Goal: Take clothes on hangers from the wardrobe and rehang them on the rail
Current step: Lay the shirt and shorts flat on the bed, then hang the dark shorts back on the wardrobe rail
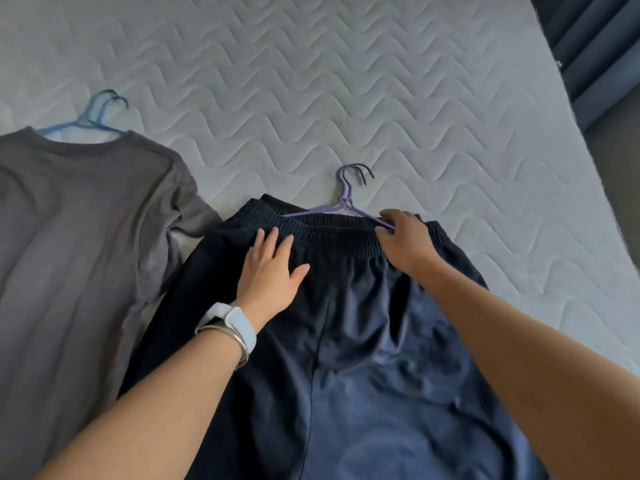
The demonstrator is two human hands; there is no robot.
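Note:
Dark navy trousers (363,341) lie flat on the mattress, waistband away from me. A purple hanger (341,199) pokes out of the waistband, its hook on the mattress. My right hand (403,242) pinches the hanger's right arm at the waistband. My left hand (268,268) rests flat on the trousers just below the waistband, fingers spread, holding nothing. A white watch sits on that wrist. To the left lies a grey T-shirt (79,237) on a blue hanger (93,117), its hook sticking out of the neck.
Everything lies on a white quilted mattress (311,81) with a wavy pattern. Its right edge runs diagonally down the frame. A dark blue curtain (595,46) hangs at the top right, with grey floor below it.

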